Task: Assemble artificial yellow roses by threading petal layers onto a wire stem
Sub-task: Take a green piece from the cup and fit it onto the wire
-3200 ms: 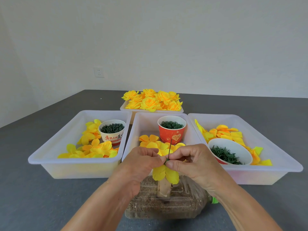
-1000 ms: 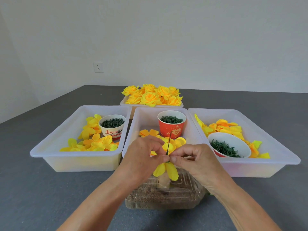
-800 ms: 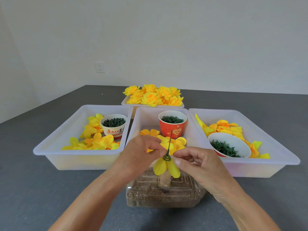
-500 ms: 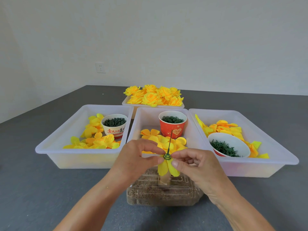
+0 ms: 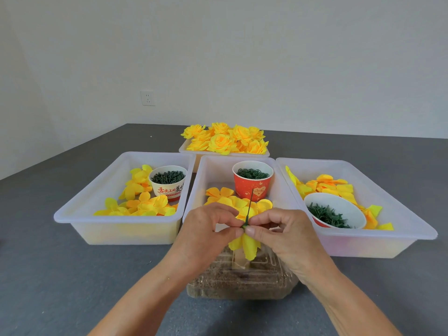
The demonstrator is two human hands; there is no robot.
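A thin green wire stem (image 5: 249, 208) stands upright from a clear plastic box (image 5: 242, 282) filled with brown grit. A yellow petal layer (image 5: 244, 244) hangs on the stem just below my fingertips. My left hand (image 5: 206, 235) and my right hand (image 5: 278, 235) meet at the stem and pinch a small green piece against the top of the petal layer. Most of that green piece is hidden by my thumbs.
Three white bins stand behind: the left bin (image 5: 72, 214) with petals and a white cup (image 5: 168, 181) of green parts, the middle bin (image 5: 281, 187) with petals and a red cup (image 5: 252, 181) of green rings, the right bin (image 5: 388, 204) with petals and a bowl (image 5: 349, 207). Finished roses (image 5: 224, 139) fill a far tray.
The green ring that showed on the stem above the petal layer is now covered by my thumbs, which have closed in on it. The petal layer sits in the same place.
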